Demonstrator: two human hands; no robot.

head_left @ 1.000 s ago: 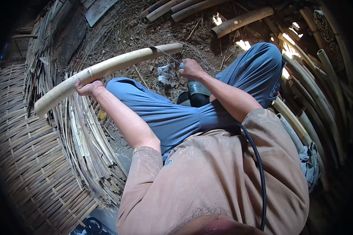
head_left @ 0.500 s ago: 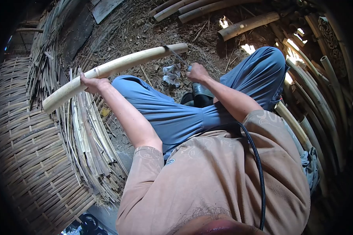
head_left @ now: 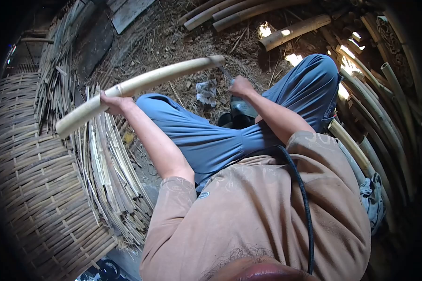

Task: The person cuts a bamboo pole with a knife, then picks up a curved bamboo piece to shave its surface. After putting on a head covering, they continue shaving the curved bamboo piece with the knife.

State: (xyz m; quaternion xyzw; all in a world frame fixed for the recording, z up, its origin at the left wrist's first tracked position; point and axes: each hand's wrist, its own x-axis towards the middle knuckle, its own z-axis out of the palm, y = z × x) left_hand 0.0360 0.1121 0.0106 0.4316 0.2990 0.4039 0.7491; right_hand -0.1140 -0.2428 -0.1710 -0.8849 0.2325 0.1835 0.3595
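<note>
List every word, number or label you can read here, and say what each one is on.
None can be read.
Faint printed pattern on the shirt sleeves and chest: too blurred to tell if it is lettering.
Small dark oval badge on the shirt: too small to read.
The bamboo pole held by the left hand bears no markings, nor does the woven mat.

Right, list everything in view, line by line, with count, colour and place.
pale peeled bamboo pole: one, cream, held across the upper middle
thin dark metal blade: one, dark grey, at the pole's right end
crumpled grey-white rag: one, on the ground under the pole
split bamboo strips: a bundle, tan, on the left
woven bamboo mat: one, brown, far left
uncut bamboo poles: many, tan, along the top and right
black cable: one, over the shirt
left hand: grips the pole
right hand: grips the blade's handle
</note>
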